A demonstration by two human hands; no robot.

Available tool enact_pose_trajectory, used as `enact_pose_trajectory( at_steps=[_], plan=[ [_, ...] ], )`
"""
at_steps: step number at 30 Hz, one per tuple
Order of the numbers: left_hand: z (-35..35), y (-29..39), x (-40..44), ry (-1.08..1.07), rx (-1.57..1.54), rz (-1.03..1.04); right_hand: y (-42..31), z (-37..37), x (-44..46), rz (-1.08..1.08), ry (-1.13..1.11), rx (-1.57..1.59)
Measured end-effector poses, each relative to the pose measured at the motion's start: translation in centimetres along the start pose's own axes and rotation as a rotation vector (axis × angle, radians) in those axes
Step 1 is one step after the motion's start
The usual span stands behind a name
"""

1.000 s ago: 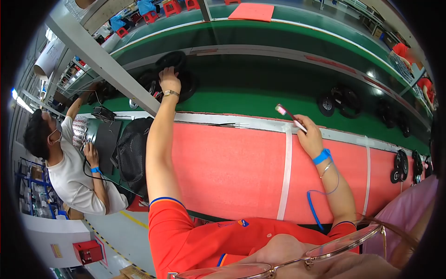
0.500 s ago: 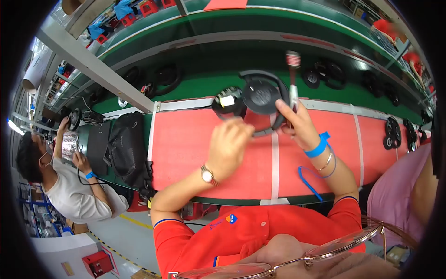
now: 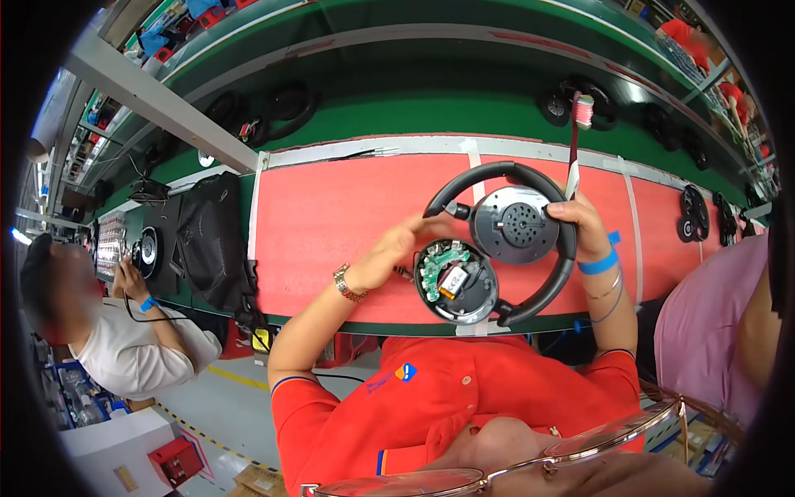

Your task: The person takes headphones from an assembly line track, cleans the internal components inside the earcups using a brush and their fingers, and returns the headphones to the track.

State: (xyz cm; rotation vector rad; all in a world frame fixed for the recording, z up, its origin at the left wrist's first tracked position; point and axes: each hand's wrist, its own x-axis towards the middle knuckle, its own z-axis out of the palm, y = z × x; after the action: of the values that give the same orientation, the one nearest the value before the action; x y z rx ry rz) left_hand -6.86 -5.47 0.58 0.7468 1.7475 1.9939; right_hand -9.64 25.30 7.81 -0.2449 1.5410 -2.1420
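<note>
My right hand (image 3: 586, 228) grips the band of black headphones (image 3: 556, 286) with the thumb on top, and a toothbrush (image 3: 574, 149) stands up out of the same hand, bristles at the top. One round ear cup (image 3: 514, 225) shows a perforated speaker plate. The other cup (image 3: 455, 282) is open, with a green circuit board and a white-labelled battery inside. My left hand (image 3: 397, 253) is beside the open cup, fingers reaching toward the end of the band; whether its fingertips grip anything is hidden.
Pink mat (image 3: 331, 224) covers the bench under the headphones. A black bag (image 3: 213, 240) lies at the left, beyond it a co-worker (image 3: 132, 340) handling another headphone. More headphones lie on the green belt (image 3: 373, 116) and at the right. A person in pink sits at the right.
The headphones have come from the far left of the belt to above the mat, and turned so the board shows. The toothbrush has stayed in my right hand. My left hand has come back from the belt.
</note>
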Motion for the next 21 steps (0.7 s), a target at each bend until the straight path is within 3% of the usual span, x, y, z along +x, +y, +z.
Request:
enact_pose_trajectory(
  at_steps=[1, 3, 5, 7, 9, 10, 12, 13, 15, 16, 17, 19, 20, 21],
  plan=[
    [0.1, 0.3, 0.1, -0.186, -0.075, -0.037, 0.2, -0.7, 0.2, 0.009, 0.004, 0.001],
    [0.7, -0.6, -1.2, -0.213, -0.263, -0.189, 0.6, -2.7, 0.5, 0.042, 0.018, 0.004],
    [1.4, -0.5, -1.4, -0.393, -0.598, -0.161, 1.8, -4.5, 0.6, 0.104, 0.035, 0.084],
    [2.3, 1.1, -2.0, -0.234, -0.564, -0.348, 1.9, -3.0, 1.1, 0.026, 0.254, 0.089],
    [3.1, 1.3, -2.8, -0.042, -0.309, -0.307, 2.0, -3.9, 1.1, 0.048, 0.249, 0.071],
    [3.4, 1.2, -3.2, -0.045, -0.314, -0.315, 2.7, -5.7, 1.3, 0.076, 0.174, 0.014],
    [3.9, 1.4, -3.7, 0.217, 0.178, -0.325, 2.9, -6.4, 1.8, 0.152, 0.082, -0.098],
    [4.3, 1.9, -3.7, 0.216, 0.169, -0.336, 3.1, -6.1, 2.2, 0.165, 0.086, -0.092],
    [5.3, 3.7, -3.2, 0.251, 0.657, -0.248, 3.1, -4.3, 3.4, -0.004, 0.053, -0.433],
    [6.0, 3.4, -3.2, 0.292, 0.678, -0.200, 4.0, -4.7, 4.3, -0.075, 0.046, -0.622],
    [6.5, 3.3, -3.0, 0.286, 0.671, -0.210, 4.4, -4.8, 4.8, -0.063, 0.050, -0.616],
    [7.3, 2.8, -2.6, 0.244, 0.715, -0.048, 5.1, -4.6, 5.2, -0.503, 0.305, -1.293],
    [7.7, 2.5, -2.4, 0.217, 0.700, -0.032, 4.7, -3.3, 4.9, -0.476, 0.468, -1.404],
    [8.2, 1.9, -2.2, 0.217, 0.699, -0.032, 4.2, -2.4, 4.2, -0.475, 0.468, -1.406]
  ],
)
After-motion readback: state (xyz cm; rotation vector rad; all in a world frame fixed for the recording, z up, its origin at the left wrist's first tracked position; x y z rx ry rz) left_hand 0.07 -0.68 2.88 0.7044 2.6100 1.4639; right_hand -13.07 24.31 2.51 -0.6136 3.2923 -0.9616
